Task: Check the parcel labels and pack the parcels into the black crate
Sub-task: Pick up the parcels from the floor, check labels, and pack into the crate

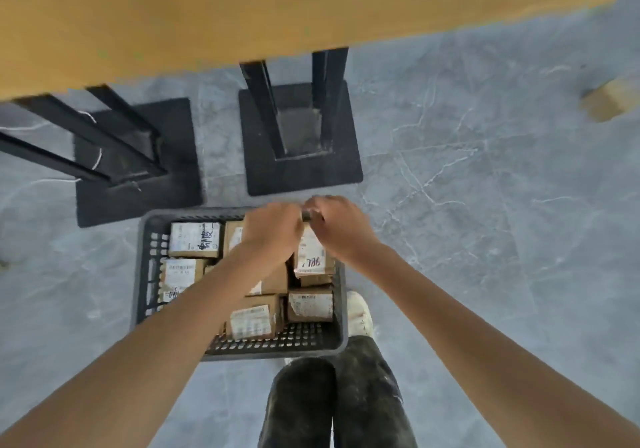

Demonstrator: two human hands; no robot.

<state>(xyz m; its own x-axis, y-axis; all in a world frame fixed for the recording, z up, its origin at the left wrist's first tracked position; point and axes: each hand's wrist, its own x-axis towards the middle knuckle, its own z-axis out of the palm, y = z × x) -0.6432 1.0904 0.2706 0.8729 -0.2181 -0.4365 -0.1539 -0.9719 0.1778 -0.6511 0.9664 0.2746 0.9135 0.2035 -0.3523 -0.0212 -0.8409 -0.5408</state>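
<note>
Head view, looking down. Black crate [152, 274] sits on grey floor [485, 205], just in front of 2 black table legs [298, 118] with square base plates, under a yellow tabletop [242, 7]. Crate holds cardboard parcels [195, 239] with white labels up; 7 show at least in part. One at the far right corner bears the handwritten "786" [313, 258].

Left hand [273, 232] and right hand [337, 225] meet over that corner, fingers of both curled in, pinching a small dark object [306, 214] between them. Too blurred to tell what it is. Cannot tell whether either hand touches the parcel below.

White shoe [360, 312] just beside the crate's right wall; dark trousers [329, 402] below.
</note>
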